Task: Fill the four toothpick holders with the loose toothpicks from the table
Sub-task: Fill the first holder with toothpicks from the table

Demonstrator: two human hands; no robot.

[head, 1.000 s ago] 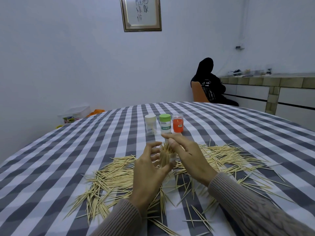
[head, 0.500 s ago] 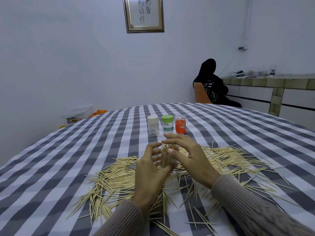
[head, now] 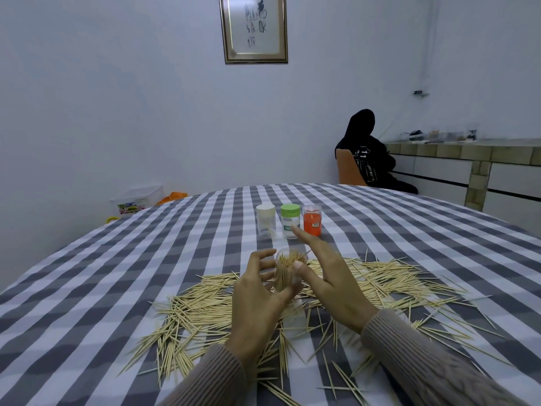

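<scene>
A clear holder [head: 288,271] packed with toothpicks is held upright above the loose pile [head: 205,312].

The holder is gripped by the left hand [head: 257,291], thumb and curled fingers round its wall; its long axis is vertical, mouth up, tips showing at the rim. The right hand [head: 328,276] is spread beside it, thumb at the rim, forefinger stretched toward the far edge. Loose toothpicks are scattered at all angles across the near middle of the tabletop [head: 117,259]. Toward the far edge three capped holders are lined upright: white [head: 265,221], green [head: 290,221], orange [head: 312,220].
</scene>
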